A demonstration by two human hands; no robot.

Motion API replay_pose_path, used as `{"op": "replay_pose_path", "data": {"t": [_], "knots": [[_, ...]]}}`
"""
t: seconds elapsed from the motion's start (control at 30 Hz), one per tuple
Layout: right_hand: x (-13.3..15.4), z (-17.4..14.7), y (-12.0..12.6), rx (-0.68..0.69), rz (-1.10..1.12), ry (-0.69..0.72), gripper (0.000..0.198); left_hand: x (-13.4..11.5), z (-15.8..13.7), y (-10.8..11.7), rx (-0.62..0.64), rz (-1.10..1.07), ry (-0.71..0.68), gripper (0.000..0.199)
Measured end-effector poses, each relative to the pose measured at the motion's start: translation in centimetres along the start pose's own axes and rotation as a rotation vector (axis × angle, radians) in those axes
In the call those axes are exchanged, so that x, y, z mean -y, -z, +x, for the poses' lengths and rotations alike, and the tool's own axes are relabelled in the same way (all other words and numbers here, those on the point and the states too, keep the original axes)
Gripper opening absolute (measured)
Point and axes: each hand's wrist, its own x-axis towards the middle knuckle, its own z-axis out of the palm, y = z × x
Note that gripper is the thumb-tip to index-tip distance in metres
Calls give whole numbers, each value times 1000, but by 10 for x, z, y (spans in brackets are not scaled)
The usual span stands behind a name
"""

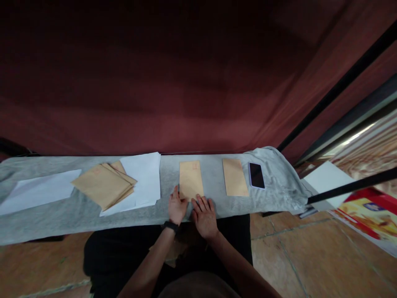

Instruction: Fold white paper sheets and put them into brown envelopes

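Observation:
A brown paper envelope (190,178) lies upright in front of me on the grey cloth, with faint red marks near its top right corner. My left hand (177,207) is at its lower left corner, thumb and fingers apart, with a dark band on the wrist. On the lower right edge of the same envelope rest the fingertips of my right hand (204,214), spread and fairly flat. A second brown envelope (235,177) lies by itself to the right.
Left of me, several brown envelopes (104,184) overlap a stack of white paper (145,178). Farther left is another white sheet (40,190). A phone (256,175) lies at the right. Grey cloth (214,165) covers the narrow table; a red box (372,213) stands beyond its right end.

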Motion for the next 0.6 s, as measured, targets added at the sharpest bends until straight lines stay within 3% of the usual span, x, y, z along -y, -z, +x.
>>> {"op": "replay_pose_path", "data": {"t": [0.13,0.23,0.3,0.43,0.6], "knots": [[2,6,3,-27,14,-31,44,-6,8,0,53,-202,113,62],[2,19,9,-48,77,-103,42,-30,2,3,80,-292,90,52],[1,31,13,-76,285,-227,39,-52,-5,7,115,-367,47,50],[-2,53,12,-170,955,-545,38,-82,-16,9,160,-385,-68,44],[5,55,2,-146,1288,-725,45,-57,-17,-5,97,-256,-49,43]]}}
